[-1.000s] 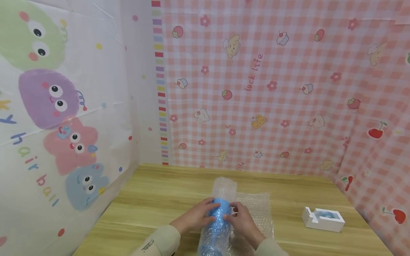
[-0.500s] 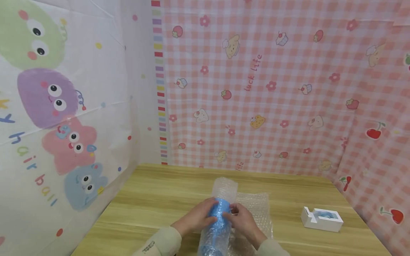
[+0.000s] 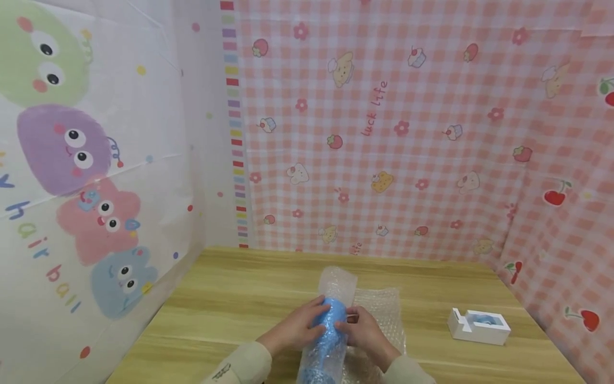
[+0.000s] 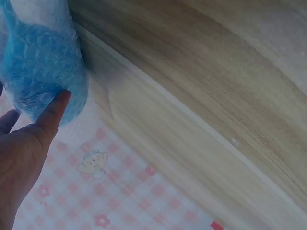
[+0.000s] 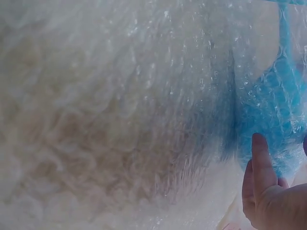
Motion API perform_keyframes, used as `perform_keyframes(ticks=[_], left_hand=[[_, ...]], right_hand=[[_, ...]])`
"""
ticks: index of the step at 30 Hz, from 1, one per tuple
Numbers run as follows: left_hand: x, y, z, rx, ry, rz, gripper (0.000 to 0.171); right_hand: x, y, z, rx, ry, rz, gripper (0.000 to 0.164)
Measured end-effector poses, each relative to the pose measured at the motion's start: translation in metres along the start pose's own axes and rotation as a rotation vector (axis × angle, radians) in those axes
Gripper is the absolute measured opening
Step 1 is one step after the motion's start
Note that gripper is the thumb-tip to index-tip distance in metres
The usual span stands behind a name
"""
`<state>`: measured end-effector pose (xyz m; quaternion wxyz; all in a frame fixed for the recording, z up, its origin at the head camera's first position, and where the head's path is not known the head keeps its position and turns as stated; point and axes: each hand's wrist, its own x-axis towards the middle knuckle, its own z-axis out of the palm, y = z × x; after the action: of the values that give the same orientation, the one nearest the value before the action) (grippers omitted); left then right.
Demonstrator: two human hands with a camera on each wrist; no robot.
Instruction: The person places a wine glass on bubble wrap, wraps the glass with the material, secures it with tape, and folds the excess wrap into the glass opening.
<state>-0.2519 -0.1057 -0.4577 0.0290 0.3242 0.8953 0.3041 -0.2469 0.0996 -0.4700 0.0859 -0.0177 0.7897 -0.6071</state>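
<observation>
A long roll of bubble wrap (image 3: 338, 282) encloses a blue item (image 3: 331, 322) and lies lengthwise on the table, its far end hollow-looking and see-through. My left hand (image 3: 297, 325) grips the roll from the left, fingers over the top and thumb nearer me. From the right, my right hand (image 3: 365, 335) holds it with the thumb on the blue part and fingers curled at the side. Through the wrap, the right wrist view shows a rounded blue end (image 5: 276, 110) with a narrow blue strip running from it. The item's exact kind is obscured by the bubbles.
Unrolled bubble wrap (image 3: 384, 309) spreads flat right of the roll, partly under my right arm. A white tape dispenser (image 3: 479, 328) with blue tape stands farther right on the wood-grain table (image 3: 230, 298). Patterned cloths (image 3: 431, 154) hang behind and at both sides.
The view has shifted slightly, so the surroundings sit a little farther left. Both hands keep nearly the same hold on the roll, with small finger movements.
</observation>
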Motion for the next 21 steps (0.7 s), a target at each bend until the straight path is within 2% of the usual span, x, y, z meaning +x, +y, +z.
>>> perform_keyframes(ticks=[10, 17, 21], left_hand=[[0.007, 0.000, -0.003, 0.130, 0.070, 0.080, 0.032], [0.010, -0.007, -0.009, 0.093, 0.069, 0.142, 0.023], [0.011, -0.011, -0.007, 0.134, 0.089, 0.205, 0.020]], right_hand=[[-0.001, 0.004, -0.001, 0.044, 0.001, -0.042, 0.050], [-0.001, 0.002, -0.002, 0.052, -0.011, -0.006, 0.052], [0.000, 0.004, -0.004, 0.069, -0.017, 0.011, 0.052]])
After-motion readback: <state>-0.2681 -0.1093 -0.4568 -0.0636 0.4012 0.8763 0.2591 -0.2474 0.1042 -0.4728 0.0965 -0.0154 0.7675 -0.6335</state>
